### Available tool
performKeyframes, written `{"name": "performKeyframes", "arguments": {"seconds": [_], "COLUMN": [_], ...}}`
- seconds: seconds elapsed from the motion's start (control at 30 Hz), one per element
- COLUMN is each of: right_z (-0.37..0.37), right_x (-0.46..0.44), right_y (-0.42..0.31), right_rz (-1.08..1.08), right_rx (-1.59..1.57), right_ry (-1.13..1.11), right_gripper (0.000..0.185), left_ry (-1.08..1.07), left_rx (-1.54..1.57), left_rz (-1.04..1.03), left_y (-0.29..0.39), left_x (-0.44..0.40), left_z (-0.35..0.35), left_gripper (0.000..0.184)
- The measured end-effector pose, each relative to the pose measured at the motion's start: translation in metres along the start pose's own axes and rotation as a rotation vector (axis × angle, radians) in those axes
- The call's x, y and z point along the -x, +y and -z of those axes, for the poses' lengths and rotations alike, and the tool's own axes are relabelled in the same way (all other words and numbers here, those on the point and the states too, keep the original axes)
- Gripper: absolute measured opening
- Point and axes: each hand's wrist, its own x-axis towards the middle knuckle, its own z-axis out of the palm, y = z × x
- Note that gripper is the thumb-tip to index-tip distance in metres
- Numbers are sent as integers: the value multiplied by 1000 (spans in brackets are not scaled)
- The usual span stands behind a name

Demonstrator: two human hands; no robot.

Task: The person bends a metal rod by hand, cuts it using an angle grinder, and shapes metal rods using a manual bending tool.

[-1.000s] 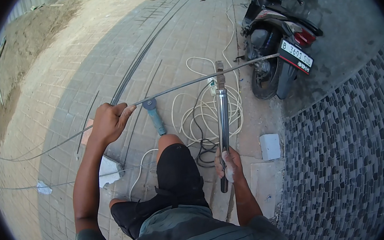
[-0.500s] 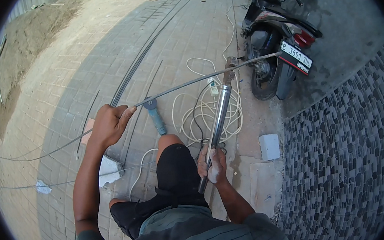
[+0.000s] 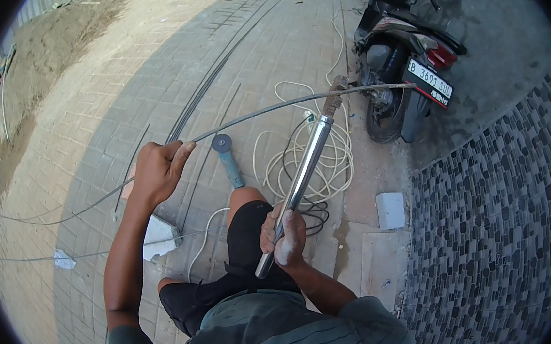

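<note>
My left hand [image 3: 165, 168] is closed round a long thin metal rod [image 3: 264, 112], which runs from the lower left to the right and bows upward. My right hand [image 3: 284, 235] grips a shiny metal bar [image 3: 310, 159] near its lower end. The bar slants up to the right, and its notched rusty head [image 3: 333, 98] meets the rod near the rod's right end. Beneath the rod, an angle grinder [image 3: 227, 160] with a round disc lies on the paving close to my knee.
Coiled pale cable [image 3: 346, 159] lies on the paving beyond the bar. A parked motor scooter [image 3: 403, 56] stands at the upper right. More rods [image 3: 206, 86] lie ahead. White blocks [image 3: 391, 210] sit at right and left. A stone-patterned surface [image 3: 496, 218] fills the right.
The shiny bar has tilted, its lower end swinging left with my right hand and its head shifting right. The rod now bows more. The view has shifted slightly.
</note>
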Motion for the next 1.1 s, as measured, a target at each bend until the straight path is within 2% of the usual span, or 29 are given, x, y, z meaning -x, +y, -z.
{"name": "performKeyframes", "arguments": {"seconds": [0.03, 0.1, 0.23, 0.27, 0.33, 0.37, 0.43, 0.47, 0.5, 0.57, 0.67, 0.73, 0.83, 0.87, 0.93, 0.97, 1.03, 1.1], "right_z": [9, 41, 96, 113, 153, 174, 223, 243, 267, 320, 422, 408, 428, 433, 441, 438, 426, 425], "right_x": [-3, -5, 0, 3, 17, 24, 47, 61, 76, 107, 182, 206, 257, 271, 293, 288, 291, 295], "right_y": [-5, -23, -46, -47, -44, -39, -22, -16, -7, 13, 47, 39, 52, 59, 67, 68, 66, 63], "right_rz": [-7, -59, 68, 26, 22, 11, -158, -166, -176, -298, -442, -677, -756, -758, -627, -619, -722, -773], "right_rx": [-5, 229, 678, 685, 806, 805, 1056, 1088, 1094, 1389, 1492, 1461, 1565, 1554, 1816, 1816, 1845, 1819], "right_ry": [8, -49, 194, 186, 402, 414, 636, 626, 640, 727, 795, 849, 884, 892, 791, 790, 830, 812], "right_gripper": [34, 30, 19, 19, 21, 21, 23, 30, 30, 37, 41, 44, 46, 46, 45, 45, 44, 42], "left_ry": [-2, -33, -29, -44, -59, -74, -152, -171, -227, -283, -402, -518, -613, -658, -734, -742, -765, -829], "left_rx": [21, 46, -76, -72, -124, -120, -132, -120, -133, -142, -278, -311, -327, -357, -418, -421, -413, -413], "left_rz": [-17, 0, -115, -75, -173, -173, -141, -144, -97, -46, 35, 143, 250, 245, 278, 294, 406, 433], "left_y": [-3, -8, -14, -20, -32, -44, -81, -97, -115, -150, -203, -246, -273, -276, -282, -283, -289, -298], "left_x": [-1, 3, 3, 6, 11, 14, 27, 37, 46, 62, 100, 130, 166, 172, 182, 181, 176, 169], "left_z": [4, 4, -19, -28, -51, -61, -85, -97, -109, -131, -159, -164, -158, -163, -182, -192, -209, -220], "left_gripper": [56, 56, 55, 55, 54, 54, 51, 51, 50, 49, 49, 50, 48, 48, 49, 49, 41, 41]}}
